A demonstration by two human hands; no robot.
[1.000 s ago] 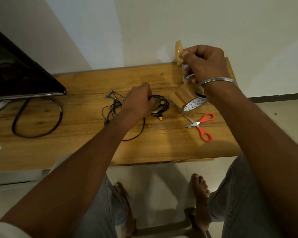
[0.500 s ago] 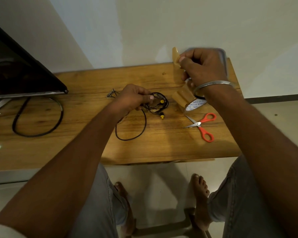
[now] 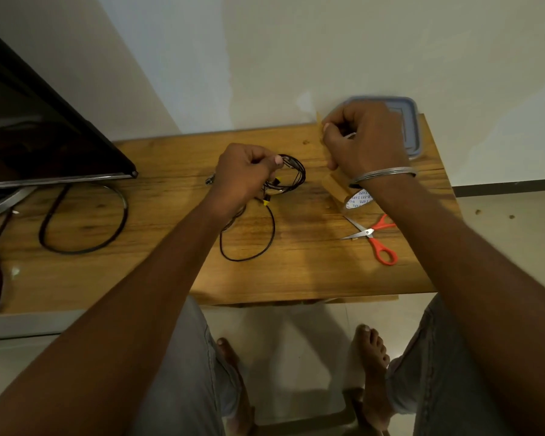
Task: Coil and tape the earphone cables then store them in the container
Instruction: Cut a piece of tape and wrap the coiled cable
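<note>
I see the wooden table (image 3: 296,272) with the lidded container (image 3: 411,127) at its back right corner. Just in front of it, the right hand (image 3: 365,143) pinches a tape strip (image 3: 324,138). The left hand (image 3: 243,174) grips the coiled earphone cable (image 3: 291,177) mid-table, with one loop trailing loose. My worry is that the strip folds onto itself, or that the loose loop escapes the wrap.
</note>
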